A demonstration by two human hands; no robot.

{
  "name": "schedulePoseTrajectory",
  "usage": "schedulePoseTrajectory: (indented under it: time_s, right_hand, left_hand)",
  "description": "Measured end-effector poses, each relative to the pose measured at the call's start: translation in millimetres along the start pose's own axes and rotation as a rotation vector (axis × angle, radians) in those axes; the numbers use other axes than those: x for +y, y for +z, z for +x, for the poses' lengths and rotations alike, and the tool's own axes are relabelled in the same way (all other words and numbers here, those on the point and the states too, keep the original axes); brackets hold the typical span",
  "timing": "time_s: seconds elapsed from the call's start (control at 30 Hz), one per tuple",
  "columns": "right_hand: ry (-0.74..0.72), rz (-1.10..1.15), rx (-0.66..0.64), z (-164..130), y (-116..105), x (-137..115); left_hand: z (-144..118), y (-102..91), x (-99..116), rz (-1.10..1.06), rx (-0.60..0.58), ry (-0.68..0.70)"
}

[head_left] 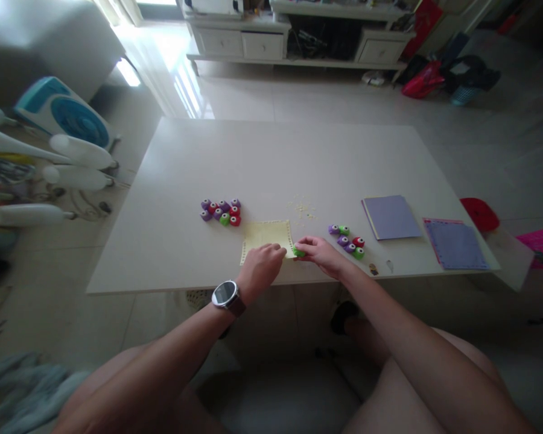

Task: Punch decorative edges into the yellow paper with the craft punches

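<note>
Left hand is resting on the near part of one yellow sheet, its fingers curled together; whether they are pinching the paper, I cannot tell. Farthest left on the one white table, a cluster of about ten eyed pieces is sitting bunched: one green, three red, the others purple, though overlap is blurring an exact count. One wristwatch is circling the left wrist. Next, the yellow sheet is lying flat, small marks running along its edges. At its near right corner one green piece is being pinched between the thumb and fingers of the right hand. Beyond, pale bits are lying scattered, too many to count. Rightward, six pieces are standing grouped: three purple, two green, one red. Two small items are following near the edge, one brown, one pale. Two lavender paper piles are lying rightmost on the tabletop.
</note>
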State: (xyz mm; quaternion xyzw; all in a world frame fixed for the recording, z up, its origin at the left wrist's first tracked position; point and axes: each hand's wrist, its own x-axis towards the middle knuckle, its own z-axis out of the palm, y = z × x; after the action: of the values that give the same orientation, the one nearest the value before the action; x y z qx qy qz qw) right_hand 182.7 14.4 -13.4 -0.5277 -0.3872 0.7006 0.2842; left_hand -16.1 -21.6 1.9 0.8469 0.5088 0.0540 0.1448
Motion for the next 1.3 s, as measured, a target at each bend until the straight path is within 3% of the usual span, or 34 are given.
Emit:
schedulePoseTrajectory:
  time_s: [0.23,0.47,0.73,0.9,1.3]
  right_hand:
    - [-0.146,-0.538,0.087,5.0,-3.7,15.2]
    - [-0.326,-0.735,0.097,3.9,-3.3,19.5]
    - [-0.187,-0.69,0.096,6.1,-9.5,13.0]
    - [-0.123,-0.701,0.097,8.7,-12.2,13.1]
    - [-0.101,-0.636,0.079,14.6,-14.5,20.2]
  left_hand:
    - [1.8,13.0,-1.5,-0.016,-0.071,-0.018]
    - [0.1,12.6,-1.8,-0.091,-0.042,0.036]
    - [3.4,11.3,-21.9,-0.154,0.068,-0.013]
    - [5.4,14.0,-32.8,-0.178,0.012,-0.055]
    - [8.4,12.9,-26.9,-0.195,-0.029,-0.064]
